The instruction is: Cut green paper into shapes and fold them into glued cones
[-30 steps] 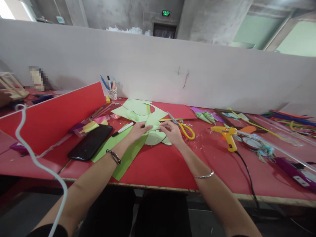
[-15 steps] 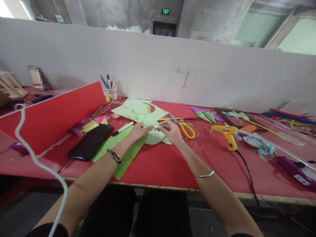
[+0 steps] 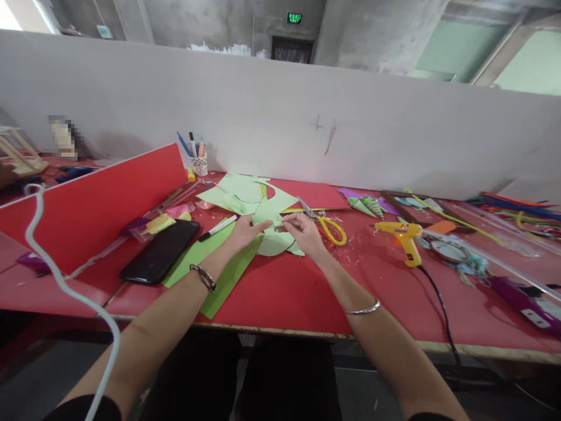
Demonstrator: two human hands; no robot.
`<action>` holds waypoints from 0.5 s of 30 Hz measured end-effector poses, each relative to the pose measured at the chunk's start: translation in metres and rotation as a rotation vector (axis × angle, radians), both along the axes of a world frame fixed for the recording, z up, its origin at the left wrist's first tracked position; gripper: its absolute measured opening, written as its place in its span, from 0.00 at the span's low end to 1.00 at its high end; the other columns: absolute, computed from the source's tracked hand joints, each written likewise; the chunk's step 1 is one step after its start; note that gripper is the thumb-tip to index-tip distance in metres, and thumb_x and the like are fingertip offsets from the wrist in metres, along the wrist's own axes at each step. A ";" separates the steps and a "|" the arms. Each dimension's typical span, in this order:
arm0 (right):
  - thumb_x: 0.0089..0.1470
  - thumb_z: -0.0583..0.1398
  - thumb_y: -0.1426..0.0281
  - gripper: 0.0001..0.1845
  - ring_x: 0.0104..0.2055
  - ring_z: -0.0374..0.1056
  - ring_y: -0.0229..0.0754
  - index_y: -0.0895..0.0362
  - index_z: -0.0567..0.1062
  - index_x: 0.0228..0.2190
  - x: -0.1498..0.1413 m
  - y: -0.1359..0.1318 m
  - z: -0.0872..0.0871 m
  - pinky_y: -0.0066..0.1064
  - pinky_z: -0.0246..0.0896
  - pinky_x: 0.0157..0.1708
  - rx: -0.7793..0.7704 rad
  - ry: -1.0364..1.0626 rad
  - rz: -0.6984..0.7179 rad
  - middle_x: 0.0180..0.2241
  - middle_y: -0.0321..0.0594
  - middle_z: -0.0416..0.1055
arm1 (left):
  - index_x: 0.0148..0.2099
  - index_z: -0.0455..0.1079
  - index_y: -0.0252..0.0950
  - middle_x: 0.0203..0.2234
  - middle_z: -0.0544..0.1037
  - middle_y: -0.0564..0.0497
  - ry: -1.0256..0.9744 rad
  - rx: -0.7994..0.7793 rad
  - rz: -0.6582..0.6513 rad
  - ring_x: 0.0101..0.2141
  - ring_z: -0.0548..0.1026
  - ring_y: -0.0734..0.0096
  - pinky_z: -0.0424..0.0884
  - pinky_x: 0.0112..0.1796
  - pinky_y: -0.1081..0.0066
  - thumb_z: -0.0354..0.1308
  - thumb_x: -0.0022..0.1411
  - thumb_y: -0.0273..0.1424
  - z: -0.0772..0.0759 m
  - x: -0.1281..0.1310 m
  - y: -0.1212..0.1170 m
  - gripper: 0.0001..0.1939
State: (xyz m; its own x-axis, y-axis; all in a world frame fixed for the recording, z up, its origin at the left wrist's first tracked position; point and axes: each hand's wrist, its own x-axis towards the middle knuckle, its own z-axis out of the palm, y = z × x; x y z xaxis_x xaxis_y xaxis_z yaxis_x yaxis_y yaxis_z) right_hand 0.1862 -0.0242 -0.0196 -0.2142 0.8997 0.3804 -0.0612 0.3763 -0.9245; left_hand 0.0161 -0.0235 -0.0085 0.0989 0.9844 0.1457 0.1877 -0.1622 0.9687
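Observation:
Between my two hands is a pale green paper piece (image 3: 268, 211), raised a little above the table. My left hand (image 3: 246, 233) pinches its left side between thumb and fingers. At its right edge, the thumb and fingertips of my right hand (image 3: 303, 233) are pressed together on the paper. Below it lies a rounded pale green paper cutout (image 3: 272, 244), partly covered. Behind my hands spreads a larger pale green sheet (image 3: 239, 186) with curved cut edges. Scissors (image 3: 331, 229) with yellow handles rest just right of my right hand.
Left of my hands are a green sheet (image 3: 232, 283), a marker (image 3: 218, 228), a black phone (image 3: 161, 254) and an upright red board (image 3: 100, 202). To the right lies a yellow glue gun (image 3: 405, 240) with its cord over the table edge. A pen cup (image 3: 200, 165) stands by the partition.
The paper between my hands has tilted, so more of its upper face shows. My hands keep nearly the same place and grip.

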 end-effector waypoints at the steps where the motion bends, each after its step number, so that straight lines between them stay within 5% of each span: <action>1: 0.45 0.59 0.63 0.09 0.28 0.71 0.38 0.56 0.67 0.27 -0.001 0.000 0.000 0.34 0.67 0.35 -0.006 0.003 0.000 0.23 0.34 0.71 | 0.23 0.69 0.30 0.14 0.67 0.55 -0.004 0.003 0.002 0.16 0.59 0.81 0.55 0.20 0.76 0.62 0.43 0.39 0.000 0.000 0.000 0.15; 15: 0.43 0.61 0.64 0.15 0.27 0.71 0.39 0.57 0.65 0.32 0.001 -0.002 0.001 0.34 0.66 0.34 -0.075 0.011 0.033 0.25 0.37 0.74 | 0.28 0.70 0.30 0.18 0.71 0.53 -0.015 0.035 0.041 0.19 0.63 0.79 0.59 0.23 0.77 0.60 0.46 0.40 0.001 0.000 0.000 0.15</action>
